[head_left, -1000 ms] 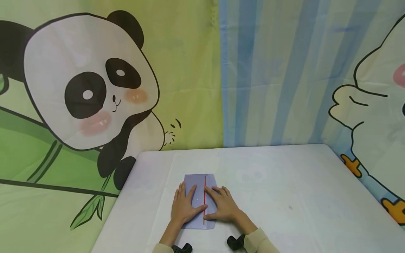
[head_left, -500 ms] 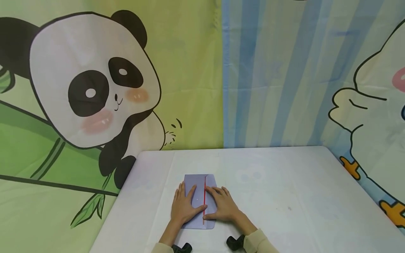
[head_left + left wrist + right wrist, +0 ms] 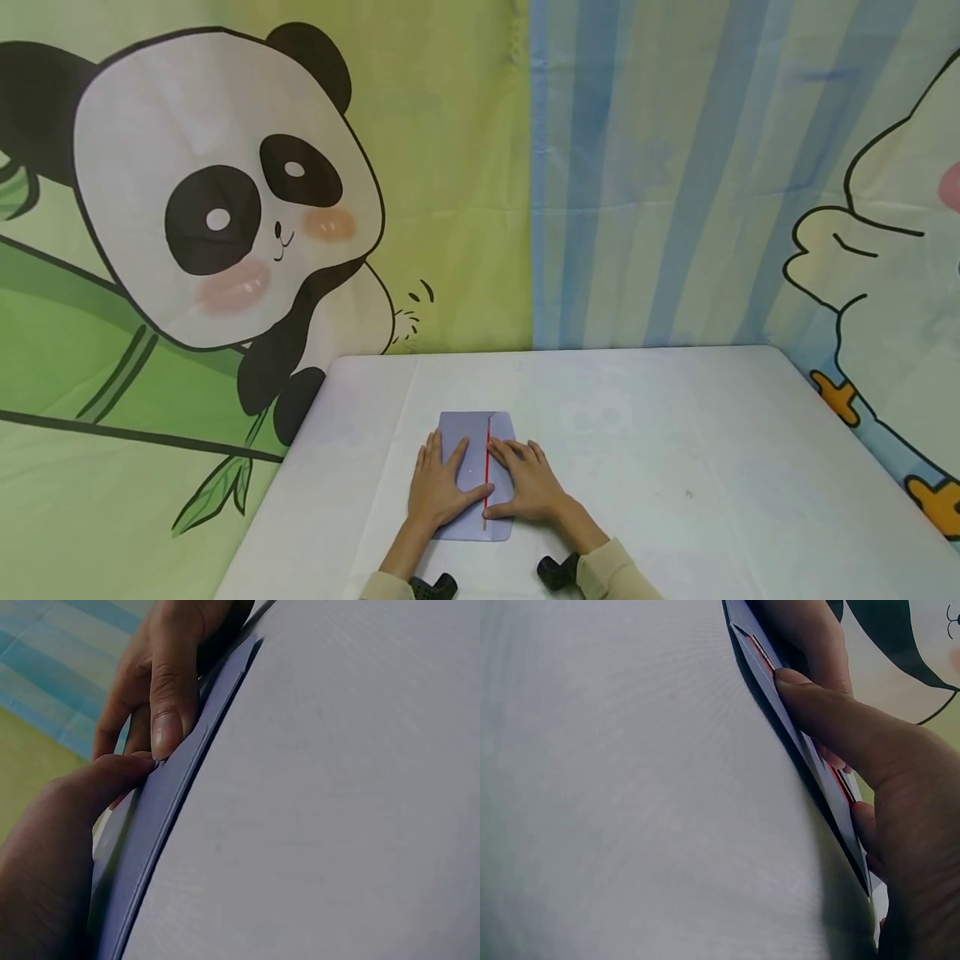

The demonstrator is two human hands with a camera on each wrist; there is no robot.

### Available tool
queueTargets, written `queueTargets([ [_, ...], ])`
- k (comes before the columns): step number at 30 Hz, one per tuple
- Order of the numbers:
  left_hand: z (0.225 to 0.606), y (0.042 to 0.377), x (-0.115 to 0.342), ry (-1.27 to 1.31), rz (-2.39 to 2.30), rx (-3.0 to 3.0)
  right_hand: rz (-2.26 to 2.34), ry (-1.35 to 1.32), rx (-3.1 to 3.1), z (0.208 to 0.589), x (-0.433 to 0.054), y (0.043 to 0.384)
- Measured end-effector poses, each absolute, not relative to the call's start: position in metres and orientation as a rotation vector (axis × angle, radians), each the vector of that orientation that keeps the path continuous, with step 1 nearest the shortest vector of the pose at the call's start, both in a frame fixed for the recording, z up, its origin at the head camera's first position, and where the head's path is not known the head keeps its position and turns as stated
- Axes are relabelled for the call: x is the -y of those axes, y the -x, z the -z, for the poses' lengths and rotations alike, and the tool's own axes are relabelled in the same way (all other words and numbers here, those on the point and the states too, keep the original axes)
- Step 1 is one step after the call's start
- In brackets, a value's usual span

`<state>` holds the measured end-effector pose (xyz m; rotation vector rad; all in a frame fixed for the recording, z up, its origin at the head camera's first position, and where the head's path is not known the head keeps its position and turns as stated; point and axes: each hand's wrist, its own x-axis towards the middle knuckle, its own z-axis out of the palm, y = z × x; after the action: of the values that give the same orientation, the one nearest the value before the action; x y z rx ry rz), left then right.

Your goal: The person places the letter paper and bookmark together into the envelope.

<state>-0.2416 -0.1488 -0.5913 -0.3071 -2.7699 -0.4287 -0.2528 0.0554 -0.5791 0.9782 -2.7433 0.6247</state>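
A lavender envelope (image 3: pixel 471 475) lies upright in the head view on the white table, its flap (image 3: pixel 502 427) on the right side. Along the flap runs a thin red strip (image 3: pixel 487 475). My left hand (image 3: pixel 435 496) rests on the envelope's left part with fingers spread, its thumb reaching across to the strip. From the right, my right hand (image 3: pixel 534 487) presses on the flap, index fingertip and thumb tip set apart along the strip. In the right wrist view, the right thumb (image 3: pixel 810 697) lies right at the flap's edge; in the left wrist view, the two hands' digits nearly meet.
The white table (image 3: pixel 637 450) extends to the right and behind the envelope. Behind it hang a green panda curtain (image 3: pixel 450 167) and a blue striped one (image 3: pixel 675 167). Black wrist mounts (image 3: pixel 558 575) sit close to the table's near side.
Both hands keep nearly the same pose on the envelope. The whole head view has shifted slightly, moving the background a little to the right.
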Motion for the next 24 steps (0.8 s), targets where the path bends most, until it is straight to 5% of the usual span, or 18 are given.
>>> queueTargets([
  [24, 0.5934, 0.2423, 0.1458, 0.300, 0.426, 2.708, -0.718, -0.916, 2.753, 0.5800, -0.0538, 0.2498],
])
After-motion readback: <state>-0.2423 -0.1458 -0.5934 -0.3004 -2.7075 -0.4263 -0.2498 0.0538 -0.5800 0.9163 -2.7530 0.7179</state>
